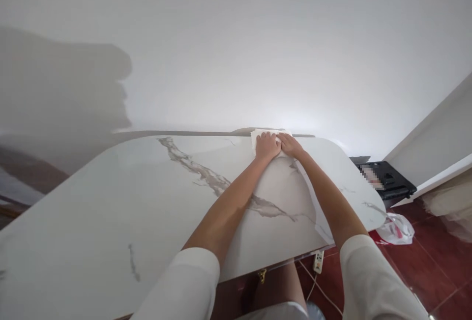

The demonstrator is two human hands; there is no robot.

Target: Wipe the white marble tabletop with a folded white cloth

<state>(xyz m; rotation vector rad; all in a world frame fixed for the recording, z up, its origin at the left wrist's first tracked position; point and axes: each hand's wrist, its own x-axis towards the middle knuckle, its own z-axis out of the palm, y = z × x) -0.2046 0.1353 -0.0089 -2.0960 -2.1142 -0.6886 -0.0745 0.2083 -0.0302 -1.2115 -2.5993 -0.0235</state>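
At the far edge of the marble-patterned table (110,202), my left hand (268,146) grips a white cloth (254,136) and presses it onto the top. Its fingers bend over the cloth, pointing to the wall. Close against it, my right hand (290,145) holds down the cloth's right side, fingers together and angled left. Both arms are stretched forward over the tabletop. Most of the cloth is hidden beneath the hands; its wavy left edge shows.
A white wall (236,54) rises behind the table. To the right, a black case (396,180) and a white plastic bag (401,229) are near the red tiled floor (427,261). A power strip (318,262) with a cord hangs below the near edge.
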